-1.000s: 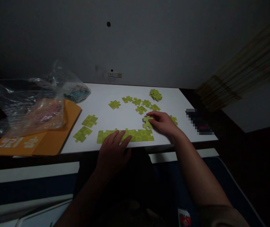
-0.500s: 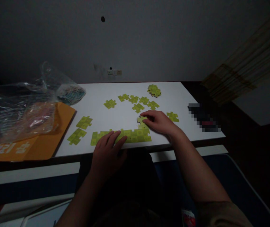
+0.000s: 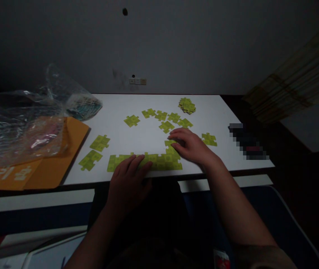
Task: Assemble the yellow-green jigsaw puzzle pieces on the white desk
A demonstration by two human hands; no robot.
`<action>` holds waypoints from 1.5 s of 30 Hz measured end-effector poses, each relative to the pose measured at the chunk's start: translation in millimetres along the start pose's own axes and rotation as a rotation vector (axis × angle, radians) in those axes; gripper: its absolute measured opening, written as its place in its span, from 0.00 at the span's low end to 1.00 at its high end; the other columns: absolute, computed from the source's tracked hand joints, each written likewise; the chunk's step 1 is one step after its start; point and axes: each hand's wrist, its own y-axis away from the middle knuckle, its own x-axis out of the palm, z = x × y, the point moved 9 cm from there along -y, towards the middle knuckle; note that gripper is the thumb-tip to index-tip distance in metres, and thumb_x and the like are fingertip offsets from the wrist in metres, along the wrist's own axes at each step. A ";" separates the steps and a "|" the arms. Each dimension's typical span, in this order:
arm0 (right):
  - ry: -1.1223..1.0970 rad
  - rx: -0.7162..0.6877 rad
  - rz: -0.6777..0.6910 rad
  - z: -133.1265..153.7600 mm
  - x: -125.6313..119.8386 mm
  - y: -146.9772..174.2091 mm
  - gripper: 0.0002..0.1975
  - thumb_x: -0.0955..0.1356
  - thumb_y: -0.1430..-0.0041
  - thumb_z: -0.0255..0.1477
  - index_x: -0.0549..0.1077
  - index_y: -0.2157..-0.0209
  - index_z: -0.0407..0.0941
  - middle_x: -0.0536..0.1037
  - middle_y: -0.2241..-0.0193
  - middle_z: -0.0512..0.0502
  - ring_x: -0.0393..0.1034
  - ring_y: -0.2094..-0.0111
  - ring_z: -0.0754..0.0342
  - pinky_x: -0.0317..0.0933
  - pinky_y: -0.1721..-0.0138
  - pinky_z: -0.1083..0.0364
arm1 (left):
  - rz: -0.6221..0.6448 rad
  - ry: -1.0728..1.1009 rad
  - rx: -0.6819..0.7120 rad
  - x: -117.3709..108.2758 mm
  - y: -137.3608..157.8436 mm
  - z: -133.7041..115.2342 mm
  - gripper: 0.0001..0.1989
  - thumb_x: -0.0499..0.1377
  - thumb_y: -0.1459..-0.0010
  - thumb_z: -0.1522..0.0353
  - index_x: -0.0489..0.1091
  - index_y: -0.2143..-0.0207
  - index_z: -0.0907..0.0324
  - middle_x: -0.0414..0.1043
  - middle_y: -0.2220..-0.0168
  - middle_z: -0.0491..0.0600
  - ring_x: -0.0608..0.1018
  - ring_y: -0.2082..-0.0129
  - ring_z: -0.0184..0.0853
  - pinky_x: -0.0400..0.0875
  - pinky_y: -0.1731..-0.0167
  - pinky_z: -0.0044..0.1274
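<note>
Where visible, puzzle-piece (image 3: pixel 170 149) beside right hand (image 3: pixel 190 146)

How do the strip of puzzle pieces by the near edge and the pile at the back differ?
The strip is laid out flat, while the pile is heaped in layers. The left hand lies over part of the strip; no hand is at the pile. The strip is long; the pile is compact. Both are green and on the white table.

Left hand (image 3: pixel 128 181) palm-down; right hand (image 3: pixel 190 146) curved, forearms (image 3: pixel 233 203) angled inward.
</note>
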 end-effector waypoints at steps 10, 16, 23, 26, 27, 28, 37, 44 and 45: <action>0.028 0.160 -0.419 2.0 -50.9 31.6 0.10 0.69 0.28 0.29 0.85 0.55 0.52 0.87 0.55 0.43 0.81 0.53 0.40 0.73 0.46 0.37 | 0.007 0.020 -0.020 0.9 0.6 0.6 0.24 0.65 0.34 0.68 0.76 0.36 0.50 0.77 0.32 0.57 0.76 0.34 0.57 0.76 0.37 0.49; 0.022 0.190 -0.180 2.4 -34.4 31.8 0.14 0.70 0.28 0.32 0.85 0.47 0.53 0.87 0.50 0.41 0.79 0.45 0.36 0.71 0.40 0.32 | 0.013 0.017 -0.018 3.3 2.0 2.2 0.23 0.64 0.33 0.67 0.76 0.36 0.49 0.76 0.32 0.57 0.76 0.33 0.57 0.76 0.37 0.50; 0.064 0.120 0.092 22.4 -3.5 11.7 0.25 0.78 0.35 0.30 0.81 0.38 0.56 0.83 0.41 0.41 0.73 0.36 0.31 0.64 0.31 0.28 | 0.029 -0.002 -0.015 2.7 1.3 0.4 0.23 0.64 0.32 0.66 0.75 0.35 0.51 0.77 0.32 0.58 0.76 0.33 0.58 0.75 0.37 0.50; 0.044 0.119 0.120 19.0 2.0 5.0 0.27 0.78 0.38 0.25 0.81 0.39 0.55 0.83 0.42 0.40 0.73 0.37 0.31 0.66 0.31 0.29 | 0.040 -0.001 -0.021 3.3 1.3 0.8 0.24 0.65 0.32 0.66 0.75 0.35 0.51 0.77 0.32 0.57 0.76 0.32 0.58 0.75 0.36 0.50; 0.028 0.120 0.131 17.4 3.2 2.4 0.28 0.79 0.39 0.24 0.81 0.39 0.55 0.82 0.42 0.40 0.73 0.37 0.32 0.66 0.31 0.29 | 0.039 0.002 -0.021 3.4 1.5 1.0 0.24 0.65 0.32 0.66 0.75 0.35 0.51 0.77 0.32 0.57 0.76 0.32 0.57 0.75 0.36 0.50; 0.011 0.119 0.139 16.3 3.8 -0.3 0.30 0.79 0.41 0.22 0.80 0.39 0.56 0.81 0.42 0.40 0.73 0.37 0.33 0.66 0.31 0.30 | 0.034 0.004 -0.019 3.3 1.6 1.2 0.24 0.65 0.32 0.66 0.75 0.35 0.50 0.77 0.32 0.57 0.76 0.33 0.57 0.75 0.36 0.49; -0.182 0.174 -0.120 12.2 -11.9 -0.6 0.11 0.77 0.34 0.31 0.84 0.51 0.53 0.82 0.52 0.43 0.78 0.50 0.42 0.74 0.48 0.41 | 0.031 0.009 -0.027 4.5 2.5 1.7 0.25 0.66 0.33 0.66 0.74 0.34 0.50 0.76 0.31 0.56 0.76 0.33 0.57 0.75 0.37 0.50; -0.253 0.286 -0.272 -11.7 -12.3 26.1 0.07 0.75 0.34 0.34 0.82 0.56 0.50 0.84 0.56 0.44 0.77 0.59 0.47 0.74 0.54 0.44 | 0.020 0.020 -0.006 3.8 2.1 3.6 0.23 0.66 0.32 0.66 0.75 0.35 0.50 0.77 0.32 0.57 0.77 0.33 0.57 0.76 0.38 0.50; -0.249 0.266 -0.234 -9.1 -9.9 24.9 0.08 0.75 0.35 0.33 0.83 0.54 0.51 0.84 0.54 0.44 0.77 0.58 0.47 0.74 0.54 0.44 | 0.021 0.022 -0.006 2.7 1.6 3.5 0.23 0.66 0.32 0.66 0.75 0.36 0.50 0.77 0.32 0.57 0.77 0.33 0.57 0.76 0.37 0.50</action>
